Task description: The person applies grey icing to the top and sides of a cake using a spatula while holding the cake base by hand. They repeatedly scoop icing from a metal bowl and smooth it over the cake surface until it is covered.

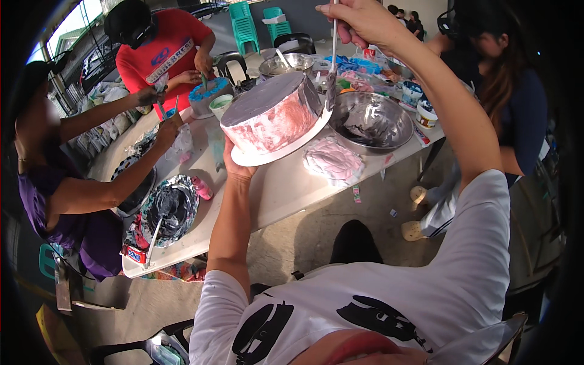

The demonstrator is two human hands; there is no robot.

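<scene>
A round cake (271,125) with a grey top and a pinkish, streaked side stands tilted on a white cake board (252,159). My left hand (239,170) holds that board up from beneath, above the table; its fingers are partly hidden under the board. High on the right, my right hand (360,23) grips the white handle of a spatula (334,45). Dark grey icing coats the spatula's blade, which hangs upright against the cake's right side. Below and to the right of the cake sits a metal bowl (389,135) smeared with grey icing.
Pink icing in clear plastic (333,159) lies on the white table (267,210). A bowl of black icing (172,207) with a spatula stands front left. A person in purple (73,201) and one in red (161,52), beside a blue-topped cake (208,91), work opposite; another person (517,115) is at right.
</scene>
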